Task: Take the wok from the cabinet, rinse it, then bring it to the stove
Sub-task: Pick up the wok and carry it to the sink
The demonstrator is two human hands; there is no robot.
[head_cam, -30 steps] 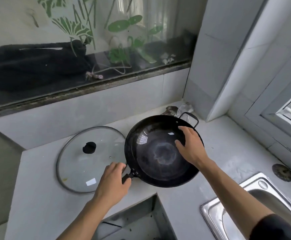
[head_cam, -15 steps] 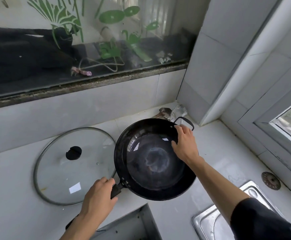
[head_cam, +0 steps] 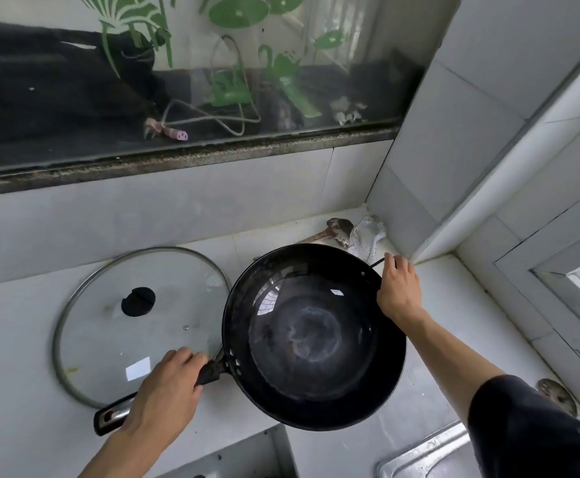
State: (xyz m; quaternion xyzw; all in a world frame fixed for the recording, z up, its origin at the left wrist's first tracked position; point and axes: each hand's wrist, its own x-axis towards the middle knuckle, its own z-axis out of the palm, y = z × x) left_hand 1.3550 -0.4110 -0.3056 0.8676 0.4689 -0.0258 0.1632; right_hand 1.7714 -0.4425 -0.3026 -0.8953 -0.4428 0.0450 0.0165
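Note:
A black wok (head_cam: pixel 312 336) sits over the white countertop (head_cam: pixel 16 343), its dark bowl facing up. My left hand (head_cam: pixel 164 388) grips its long black handle at the lower left. My right hand (head_cam: pixel 399 291) holds the small loop handle on the wok's far right rim, fingers curled over it. A round glass lid (head_cam: pixel 109 326) with a black knob lies flat on the counter just left of the wok, its rim touching or slightly under the wok's edge.
A steel sink (head_cam: pixel 430 453) shows at the bottom right, with a round drain cover (head_cam: pixel 557 396) on the counter near it. A scrubber and mesh cloth (head_cam: pixel 354 232) lie in the back corner. An open gap in the counter (head_cam: pixel 247 457) lies below the wok. Tiled wall and window stand behind.
My right hand slid from inside the wok's rim out to the small loop handle. The left hand kept the long handle, and the wok turned slightly beside the lid.

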